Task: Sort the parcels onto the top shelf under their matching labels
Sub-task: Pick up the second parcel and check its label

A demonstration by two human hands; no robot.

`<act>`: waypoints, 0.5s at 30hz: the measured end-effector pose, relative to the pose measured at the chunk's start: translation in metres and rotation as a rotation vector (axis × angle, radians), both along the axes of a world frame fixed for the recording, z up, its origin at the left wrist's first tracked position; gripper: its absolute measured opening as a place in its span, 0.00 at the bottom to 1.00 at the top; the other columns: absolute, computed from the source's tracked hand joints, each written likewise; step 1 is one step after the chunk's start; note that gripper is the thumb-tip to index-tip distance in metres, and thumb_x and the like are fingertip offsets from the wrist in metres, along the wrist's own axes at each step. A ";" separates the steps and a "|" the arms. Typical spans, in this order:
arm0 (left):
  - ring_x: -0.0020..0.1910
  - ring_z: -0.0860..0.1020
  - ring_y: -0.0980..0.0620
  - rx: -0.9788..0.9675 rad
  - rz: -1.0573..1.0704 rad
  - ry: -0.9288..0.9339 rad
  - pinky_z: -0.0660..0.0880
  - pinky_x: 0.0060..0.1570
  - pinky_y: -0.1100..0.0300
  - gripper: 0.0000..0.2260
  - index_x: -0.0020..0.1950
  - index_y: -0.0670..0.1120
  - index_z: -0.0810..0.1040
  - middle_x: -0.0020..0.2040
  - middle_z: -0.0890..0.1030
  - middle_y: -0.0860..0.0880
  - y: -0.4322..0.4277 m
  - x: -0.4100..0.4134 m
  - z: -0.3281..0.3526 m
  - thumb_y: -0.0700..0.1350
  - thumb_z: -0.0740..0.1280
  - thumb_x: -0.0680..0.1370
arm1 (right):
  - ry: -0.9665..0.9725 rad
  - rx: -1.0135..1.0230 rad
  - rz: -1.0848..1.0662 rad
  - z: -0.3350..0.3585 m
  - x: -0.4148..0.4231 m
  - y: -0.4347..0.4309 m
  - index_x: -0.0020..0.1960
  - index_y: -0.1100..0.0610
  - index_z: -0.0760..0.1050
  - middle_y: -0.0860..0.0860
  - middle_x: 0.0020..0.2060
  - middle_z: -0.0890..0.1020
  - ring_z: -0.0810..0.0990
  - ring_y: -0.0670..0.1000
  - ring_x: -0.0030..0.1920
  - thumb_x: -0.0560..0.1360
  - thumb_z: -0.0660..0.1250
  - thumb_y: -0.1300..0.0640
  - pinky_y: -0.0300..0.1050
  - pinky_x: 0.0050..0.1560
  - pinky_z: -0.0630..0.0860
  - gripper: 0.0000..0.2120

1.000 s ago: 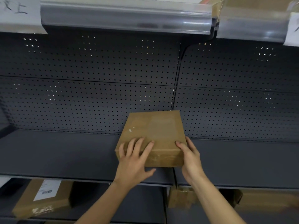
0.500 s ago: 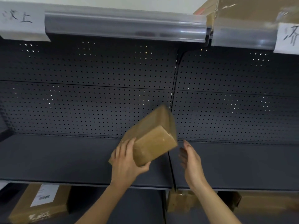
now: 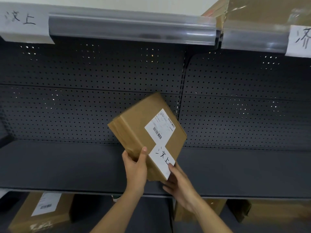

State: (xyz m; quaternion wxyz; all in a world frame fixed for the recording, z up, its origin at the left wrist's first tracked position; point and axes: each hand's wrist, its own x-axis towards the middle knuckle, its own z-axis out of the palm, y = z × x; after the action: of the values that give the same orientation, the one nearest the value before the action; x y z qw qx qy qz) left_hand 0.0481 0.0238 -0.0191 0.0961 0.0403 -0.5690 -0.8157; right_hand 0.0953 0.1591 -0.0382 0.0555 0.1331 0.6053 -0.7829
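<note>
I hold a brown cardboard parcel [image 3: 134,132] tilted above the middle shelf [image 3: 58,165], label face toward me. It carries a barcode shipping label [image 3: 159,127] and a white handwritten tag [image 3: 162,159]. My left hand [image 3: 135,167] grips its lower left edge, thumb on the front face. My right hand [image 3: 178,180] supports the lower right corner under the tag. On the top shelf's edge, a handwritten label [image 3: 23,22] at far left shows the same characters as the tag. A different handwritten label [image 3: 301,41] hangs at far right.
Another brown parcel [image 3: 262,12] sits on the top shelf at the right. On the lower shelf lie a labelled box [image 3: 42,214] at left and more boxes [image 3: 269,214] at right. Dark pegboard [image 3: 84,98] backs the shelves.
The parcel was lifted off the middle shelf and turned over, so its labelled face now shows. My right hand let go briefly, then took the lower corner again.
</note>
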 end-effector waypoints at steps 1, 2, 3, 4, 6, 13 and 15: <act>0.60 0.80 0.50 0.028 -0.010 -0.022 0.77 0.57 0.51 0.22 0.68 0.48 0.68 0.62 0.80 0.49 0.000 -0.001 -0.003 0.51 0.70 0.77 | 0.009 -0.028 -0.004 0.000 0.000 0.000 0.64 0.34 0.76 0.49 0.60 0.85 0.81 0.55 0.57 0.80 0.63 0.43 0.49 0.56 0.73 0.14; 0.60 0.80 0.49 0.055 -0.022 -0.044 0.78 0.60 0.46 0.22 0.67 0.49 0.68 0.62 0.80 0.49 0.000 -0.002 -0.005 0.52 0.70 0.77 | 0.024 -0.059 -0.011 0.000 0.000 0.001 0.64 0.34 0.76 0.50 0.60 0.85 0.82 0.56 0.58 0.80 0.63 0.44 0.50 0.56 0.74 0.14; 0.60 0.80 0.48 0.081 -0.038 -0.059 0.77 0.61 0.42 0.22 0.67 0.49 0.68 0.62 0.80 0.48 0.000 -0.002 -0.006 0.53 0.70 0.76 | 0.041 -0.090 -0.018 0.000 0.000 0.001 0.65 0.34 0.75 0.50 0.61 0.84 0.82 0.58 0.58 0.81 0.63 0.44 0.52 0.57 0.75 0.14; 0.60 0.81 0.48 0.110 -0.052 -0.068 0.77 0.62 0.40 0.22 0.67 0.49 0.67 0.62 0.80 0.48 0.000 -0.001 -0.007 0.53 0.69 0.77 | 0.057 -0.119 -0.022 0.000 -0.001 0.001 0.65 0.35 0.75 0.50 0.62 0.84 0.82 0.59 0.60 0.81 0.62 0.45 0.54 0.60 0.76 0.14; 0.60 0.81 0.48 0.177 -0.082 -0.073 0.78 0.60 0.41 0.19 0.68 0.48 0.66 0.63 0.80 0.47 0.003 0.002 -0.008 0.51 0.66 0.80 | 0.099 -0.164 -0.021 0.000 -0.002 0.000 0.66 0.36 0.74 0.49 0.63 0.83 0.81 0.60 0.63 0.82 0.60 0.46 0.60 0.66 0.73 0.14; 0.66 0.78 0.46 0.189 -0.258 -0.036 0.74 0.65 0.43 0.33 0.72 0.57 0.63 0.69 0.77 0.48 -0.012 0.003 -0.016 0.61 0.72 0.70 | 0.272 -0.143 -0.069 0.009 -0.006 0.011 0.71 0.39 0.71 0.50 0.65 0.83 0.78 0.58 0.67 0.82 0.61 0.54 0.68 0.65 0.72 0.19; 0.68 0.77 0.47 0.138 -0.236 -0.009 0.72 0.68 0.42 0.40 0.76 0.64 0.57 0.72 0.74 0.49 -0.025 0.001 -0.017 0.60 0.75 0.69 | 0.274 -0.084 -0.089 0.011 -0.008 0.021 0.71 0.37 0.70 0.48 0.64 0.83 0.78 0.56 0.66 0.82 0.61 0.54 0.67 0.65 0.74 0.21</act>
State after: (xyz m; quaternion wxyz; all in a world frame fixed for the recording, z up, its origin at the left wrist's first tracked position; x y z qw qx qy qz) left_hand 0.0486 -0.0015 -0.0359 -0.0060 -0.0169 -0.5126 -0.8585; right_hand 0.0873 0.1802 -0.0273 -0.0572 0.0492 0.5674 -0.8200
